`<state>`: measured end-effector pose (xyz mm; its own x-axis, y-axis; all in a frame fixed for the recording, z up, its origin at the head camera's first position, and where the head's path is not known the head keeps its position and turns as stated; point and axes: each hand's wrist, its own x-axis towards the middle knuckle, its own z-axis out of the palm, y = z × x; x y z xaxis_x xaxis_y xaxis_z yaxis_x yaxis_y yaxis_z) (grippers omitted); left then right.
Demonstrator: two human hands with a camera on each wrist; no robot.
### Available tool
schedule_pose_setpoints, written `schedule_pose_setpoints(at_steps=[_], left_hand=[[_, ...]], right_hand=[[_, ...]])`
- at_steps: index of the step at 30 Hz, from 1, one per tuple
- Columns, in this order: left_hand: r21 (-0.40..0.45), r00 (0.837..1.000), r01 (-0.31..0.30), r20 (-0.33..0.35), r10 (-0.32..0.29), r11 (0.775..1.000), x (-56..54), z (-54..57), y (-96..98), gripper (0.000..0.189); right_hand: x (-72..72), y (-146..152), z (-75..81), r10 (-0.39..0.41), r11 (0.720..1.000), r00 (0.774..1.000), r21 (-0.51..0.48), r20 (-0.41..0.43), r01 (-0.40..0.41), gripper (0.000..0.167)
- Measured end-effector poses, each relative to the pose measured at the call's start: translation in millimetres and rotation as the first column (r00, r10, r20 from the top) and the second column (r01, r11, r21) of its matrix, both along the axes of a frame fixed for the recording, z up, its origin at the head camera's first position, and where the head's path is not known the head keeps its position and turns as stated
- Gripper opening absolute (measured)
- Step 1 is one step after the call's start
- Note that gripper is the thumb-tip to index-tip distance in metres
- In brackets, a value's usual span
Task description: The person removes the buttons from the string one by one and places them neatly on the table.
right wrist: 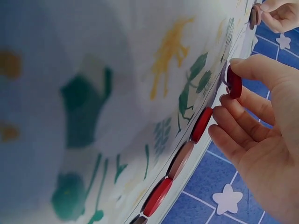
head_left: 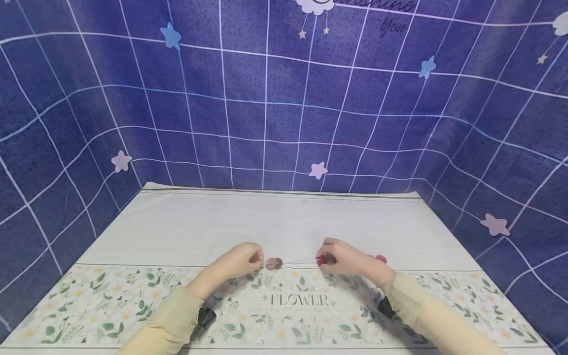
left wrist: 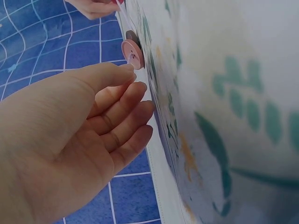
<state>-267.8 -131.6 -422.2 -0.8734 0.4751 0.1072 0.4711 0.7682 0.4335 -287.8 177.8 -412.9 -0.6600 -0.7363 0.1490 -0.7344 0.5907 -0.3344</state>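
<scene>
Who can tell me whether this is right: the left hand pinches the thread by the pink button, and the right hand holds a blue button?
One thing is wrong: the right wrist view shows that the right hand holds a red button. The left hand does pinch the thread by the pink button.

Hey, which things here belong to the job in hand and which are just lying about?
In the job:
left hand
right hand
string
pink button
brown button
red button pinched by the right hand

Lying about:
row of other buttons, possibly for the same job
floral tablecloth, just setting
blue starry backdrop, likewise
</scene>
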Motion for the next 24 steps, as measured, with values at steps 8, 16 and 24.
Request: schedule_pose_setpoints(at_steps=[8,16,24], left_hand=[[0.000,1.000,-0.005,0.009,0.005,1.000,-0.1,1.7,0.9,0.010],[-0.004,1.000,-0.010,0.015,0.010,1.000,-0.1,0.7,1.4,0.010],[-0.012,1.000,-0.014,0.012,0.014,1.000,0.4,1.0,1.6,0.011]], right_hand=[[0.0,5.1,0.5,0.014,0.999,0.999,-0.028,-0.029,-0.015,0.021],[0.5,7.8,-0.5,0.001,1.000,1.000,-0.019,-0.025,-0.001,0.021],[1.1,10.1,-0.3,-0.011,1.000,1.000,-0.020,-0.015,0.011,0.021]])
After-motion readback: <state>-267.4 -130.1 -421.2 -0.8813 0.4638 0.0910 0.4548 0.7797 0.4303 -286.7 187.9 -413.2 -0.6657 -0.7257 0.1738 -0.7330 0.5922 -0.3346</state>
